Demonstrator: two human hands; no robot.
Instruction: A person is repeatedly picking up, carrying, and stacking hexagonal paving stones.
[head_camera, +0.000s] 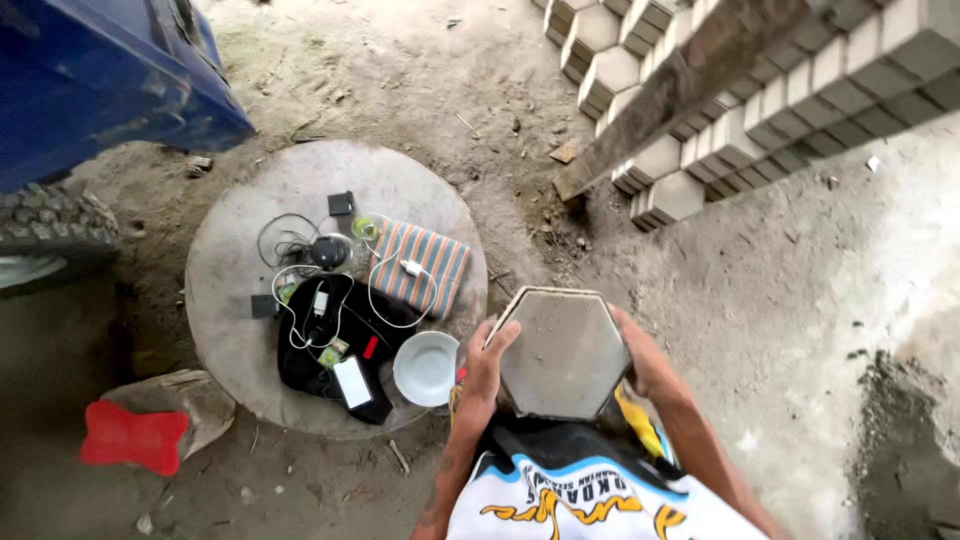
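Head view, looking straight down. Dirt ground (780, 300) fills the field; a blue vehicle (90, 90) with a treaded tyre (50, 215) occupies the upper left corner, and rows of stacked hexagonal pavers (700, 150) with a timber plank (680, 90) laid across them run along the upper right. A round concrete slab (240, 250) lies flat on the ground left of centre and carries small articles: a black bag (330, 340) at its lower middle, a striped pouch (425, 265) toward its right edge, a white bowl (425, 368) at its lower right edge, a phone (352, 382) on the bag, and tangled white cables (300, 300). A red bow-shaped object (135, 437) rests on a stone off the slab's lower left edge.

The hexagonal concrete block (565, 350) is held in front of the person's torso, clear of the ground, just right of the slab. It appears heavy, rigid and rough, likely to chip if dropped; opposite side faces give the surest hold. The left hand (488, 365) presses the block's left side, fingers wrapped over the upper left edge; the right hand (645, 365) clamps the right side. Both forearms angle inward, elbows bent.
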